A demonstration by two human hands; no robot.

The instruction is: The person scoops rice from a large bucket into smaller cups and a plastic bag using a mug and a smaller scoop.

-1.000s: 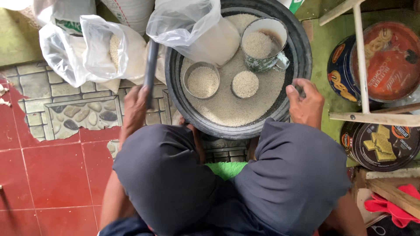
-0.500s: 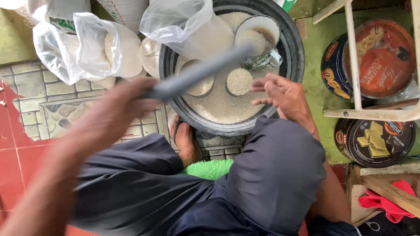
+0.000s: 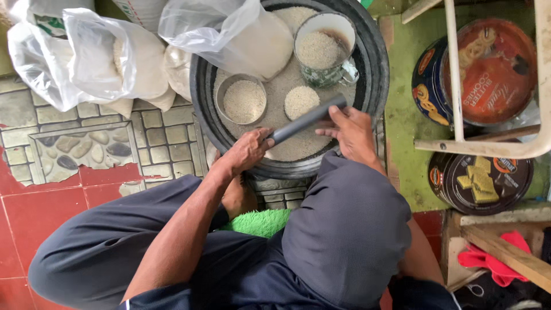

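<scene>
1. Presently, in the head view, a grey tube (image 3: 307,119) is held crosswise over a black basin (image 3: 376,74) of white rice grain.
2. The left hand (image 3: 248,150) is closed around the lower end of the grey tube; the grip appears firm, with the fingers wrapped round it.
3. The right hand (image 3: 350,133) is laid against the upper end of the grey tube, fingers loosely curled about it; whether a full grip is made cannot be told.
4. Just beyond the hands, a metal bowl (image 3: 243,100) heaped with grain is seen resting in the black basin; a small round heap of grain (image 3: 302,101) lies beside it, directly under the tube.
5. Further beyond the right hand, an enamel mug (image 3: 325,48) filled with grain is noted, and a clear plastic bag (image 3: 241,35) of grain leans over the basin rim beyond the left hand.
6. Well out from the left hand, further plastic bags (image 3: 86,57) are recorded on the tiled floor (image 3: 86,143); round biscuit tins (image 3: 479,181) stand out from the right hand.
7. Judgement: the step in hand appears to be bringing the tube into position above the filled measures.
8. Judgement: the next move would call for the tube to be kept level and drawn steadily, both ends controlled, so that grain is not scattered over the rim.
</scene>
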